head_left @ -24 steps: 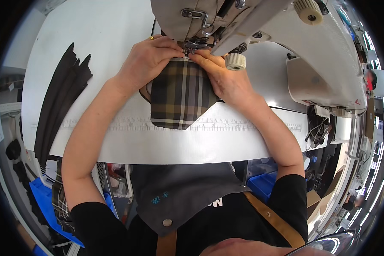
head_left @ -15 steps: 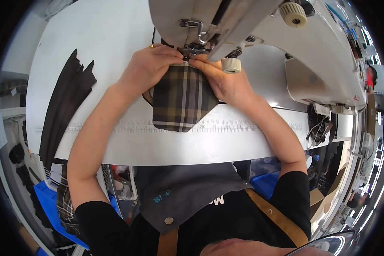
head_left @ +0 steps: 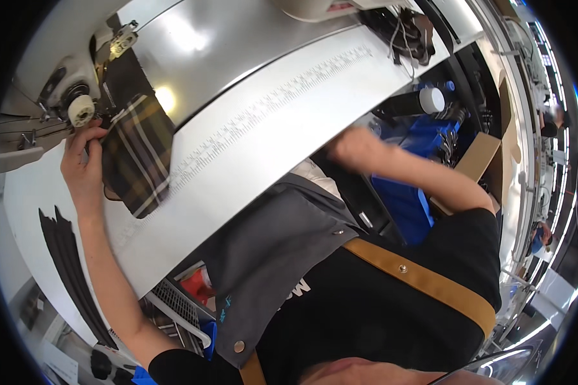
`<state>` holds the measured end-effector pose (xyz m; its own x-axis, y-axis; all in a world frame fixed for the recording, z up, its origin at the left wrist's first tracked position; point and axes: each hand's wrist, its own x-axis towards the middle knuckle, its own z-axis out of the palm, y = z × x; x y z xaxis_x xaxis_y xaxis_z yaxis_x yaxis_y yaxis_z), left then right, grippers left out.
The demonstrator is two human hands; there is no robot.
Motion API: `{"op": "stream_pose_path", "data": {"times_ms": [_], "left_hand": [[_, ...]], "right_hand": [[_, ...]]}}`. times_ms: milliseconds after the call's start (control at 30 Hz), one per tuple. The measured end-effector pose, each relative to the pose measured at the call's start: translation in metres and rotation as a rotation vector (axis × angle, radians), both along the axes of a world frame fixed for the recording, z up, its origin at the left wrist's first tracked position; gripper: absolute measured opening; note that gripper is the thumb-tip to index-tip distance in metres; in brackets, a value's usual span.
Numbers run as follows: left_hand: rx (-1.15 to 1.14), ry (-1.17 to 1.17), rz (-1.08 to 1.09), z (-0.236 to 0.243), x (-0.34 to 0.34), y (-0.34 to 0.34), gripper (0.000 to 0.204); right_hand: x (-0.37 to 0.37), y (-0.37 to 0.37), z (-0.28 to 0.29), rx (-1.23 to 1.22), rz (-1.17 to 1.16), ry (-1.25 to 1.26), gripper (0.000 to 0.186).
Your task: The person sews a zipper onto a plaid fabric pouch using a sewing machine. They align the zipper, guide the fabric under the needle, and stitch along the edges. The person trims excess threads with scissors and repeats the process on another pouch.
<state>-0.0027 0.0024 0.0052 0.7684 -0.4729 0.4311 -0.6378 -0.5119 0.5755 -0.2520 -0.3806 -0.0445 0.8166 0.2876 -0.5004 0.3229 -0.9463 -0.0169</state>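
A plaid fabric piece [head_left: 137, 163] in dark green, brown and white lies at the sewing machine [head_left: 61, 48], a dark strip reaching from its upper end toward the needle area. My left hand [head_left: 83, 163] is at the left edge of the fabric, finger and thumb closed on that edge beside the machine's white knob. My right hand [head_left: 359, 151] is off the fabric, at the table's front edge above the open space with the blue bin. Motion smears its fingers, so I cannot see whether it holds anything.
A printed ruler [head_left: 270, 102] runs along the white table [head_left: 257, 141]. Dark fabric strips [head_left: 70, 276] hang over its left side. At the right lie a dark bundle with cords [head_left: 408, 38], a white-capped bottle [head_left: 424, 101], a blue bin [head_left: 408, 205] and a cardboard box [head_left: 478, 157].
My right hand has left the fabric and moved right, down to the table's front edge. My left hand stays by the fabric. The view has swung to the right.
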Motion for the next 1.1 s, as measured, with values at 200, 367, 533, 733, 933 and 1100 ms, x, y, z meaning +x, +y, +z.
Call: {"op": "stream_pose_path", "data": {"times_ms": [200, 367, 533, 733, 933, 1100], "left_hand": [[0.068, -0.234, -0.167, 0.022, -0.042, -0.019, 0.017], [-0.140, 0.275, -0.672, 0.054, -0.166, -0.092, 0.028], [-0.329, 0.427, -0.749, -0.001, -0.202, -0.201, 0.079], [-0.409, 0.895, -0.628, 0.034, -0.206, -0.186, 0.031], [-0.120, -0.278, -0.726, 0.054, -0.210, -0.153, 0.022], [-0.228, -0.488, -0.731, 0.053, -0.208, -0.168, 0.017]], "right_hand": [[-0.008, -0.166, -0.095, 0.085, -0.221, -0.590, 0.018], [-0.011, -0.054, 0.090, 0.196, -0.170, -0.267, 0.013], [-0.017, 0.002, 0.223, 0.867, -0.414, -0.294, 0.014], [-0.027, -0.066, 0.231, 1.202, -0.476, -0.518, 0.019], [0.022, 0.026, 0.162, 0.910, -0.511, -0.373, 0.032], [0.063, 0.049, 0.134, 0.867, -0.221, 0.791, 0.053]]}}
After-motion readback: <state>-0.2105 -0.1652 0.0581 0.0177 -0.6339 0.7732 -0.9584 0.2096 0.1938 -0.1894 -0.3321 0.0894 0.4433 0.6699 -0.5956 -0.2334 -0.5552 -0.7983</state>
